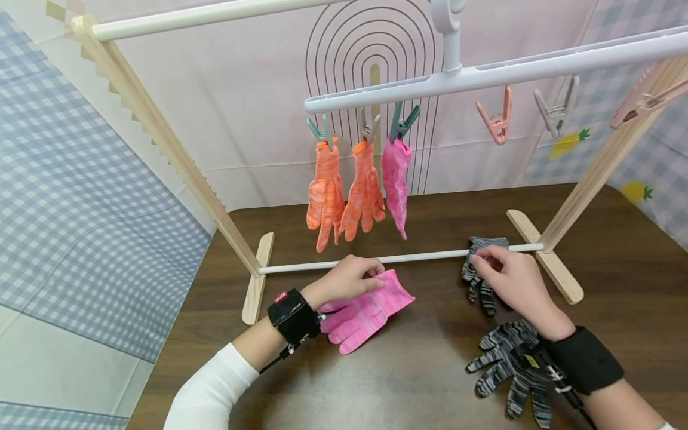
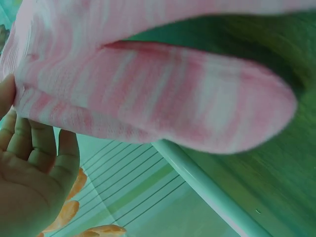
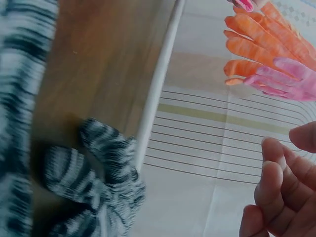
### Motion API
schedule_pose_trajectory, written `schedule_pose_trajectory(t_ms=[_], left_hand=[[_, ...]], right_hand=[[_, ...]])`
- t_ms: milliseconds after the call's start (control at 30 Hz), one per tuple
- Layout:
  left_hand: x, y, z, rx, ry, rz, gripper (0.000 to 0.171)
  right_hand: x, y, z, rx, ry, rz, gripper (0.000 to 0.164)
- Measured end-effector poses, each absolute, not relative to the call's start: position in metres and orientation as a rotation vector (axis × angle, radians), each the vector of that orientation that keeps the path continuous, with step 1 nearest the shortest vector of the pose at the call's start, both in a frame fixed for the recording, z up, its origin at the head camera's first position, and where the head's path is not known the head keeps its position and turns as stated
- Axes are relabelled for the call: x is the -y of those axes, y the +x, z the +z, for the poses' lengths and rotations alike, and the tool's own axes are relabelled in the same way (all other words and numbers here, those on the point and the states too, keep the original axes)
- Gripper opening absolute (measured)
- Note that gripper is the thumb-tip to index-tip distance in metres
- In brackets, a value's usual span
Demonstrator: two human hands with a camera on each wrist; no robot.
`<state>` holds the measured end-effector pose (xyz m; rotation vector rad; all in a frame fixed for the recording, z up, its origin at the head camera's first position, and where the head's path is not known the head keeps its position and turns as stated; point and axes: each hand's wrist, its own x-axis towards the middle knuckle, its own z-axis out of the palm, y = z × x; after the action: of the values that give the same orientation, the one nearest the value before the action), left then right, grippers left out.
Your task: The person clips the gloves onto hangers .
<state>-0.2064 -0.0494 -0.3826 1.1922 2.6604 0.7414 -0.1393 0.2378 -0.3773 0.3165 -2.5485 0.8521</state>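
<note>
My left hand pinches a pink knit glove near its cuff, with the glove's fingers pointing towards me. In the left wrist view the pink glove spreads large, thumb and fingertips at its edge. My right hand hovers over a black-and-grey striped glove, fingers loosely bent; the right wrist view shows nothing between thumb and fingers. A second striped glove lies nearer, partly hidden by the right wrist. Two orange gloves and a pink glove hang from clothespins.
A wooden-legged rack with a low white rod stands on the brown table. Above my hands runs a white hanger bar. Toward the right hang a pink clothespin, a white clothespin and more pink ones.
</note>
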Motion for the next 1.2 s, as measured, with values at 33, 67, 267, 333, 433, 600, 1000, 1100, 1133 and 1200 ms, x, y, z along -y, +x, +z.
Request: schedule_pose_trajectory(t_ms=[33,67,267,333,433,600,1000,1100,1133,1200], left_hand=[[0.049,-0.206,-0.382,-2.666,1.195,0.76,0.009],[0.049,-0.205,-0.382,-2.67,1.197,0.781,0.009],[0.046,-0.203,-0.38,-2.678,1.206,0.874,0.009],[0.045,-0.202,-0.379,-2.679,1.203,0.892,0.009],[0.044,-0.2,-0.379,-2.683,1.195,0.92,0.008],[0.044,-0.199,-0.379,-2.677,1.191,0.956,0.008],[0.042,-0.195,-0.378,-2.65,1.168,1.052,0.009],[0.041,-0.194,-0.378,-2.644,1.167,1.077,0.009],[0.041,-0.194,-0.378,-2.643,1.169,1.083,0.008],[0.041,-0.194,-0.378,-2.642,1.174,1.095,0.008]], right_hand=[[-0.238,-0.139,-0.375,2.533,0.311,0.862,0.014],[-0.238,-0.139,-0.373,2.521,0.304,0.871,0.014],[-0.239,-0.139,-0.362,2.483,0.245,0.936,0.02],[-0.239,-0.14,-0.36,2.452,0.231,0.943,0.02],[-0.239,-0.141,-0.356,2.402,0.214,0.944,0.019],[-0.237,-0.143,-0.35,2.335,0.18,0.94,0.016],[-0.231,-0.149,-0.33,2.228,0.215,0.983,0.024],[-0.23,-0.151,-0.323,2.204,0.224,0.971,0.025],[-0.229,-0.151,-0.321,2.196,0.224,0.968,0.026],[-0.228,-0.151,-0.316,2.177,0.229,0.961,0.027]])
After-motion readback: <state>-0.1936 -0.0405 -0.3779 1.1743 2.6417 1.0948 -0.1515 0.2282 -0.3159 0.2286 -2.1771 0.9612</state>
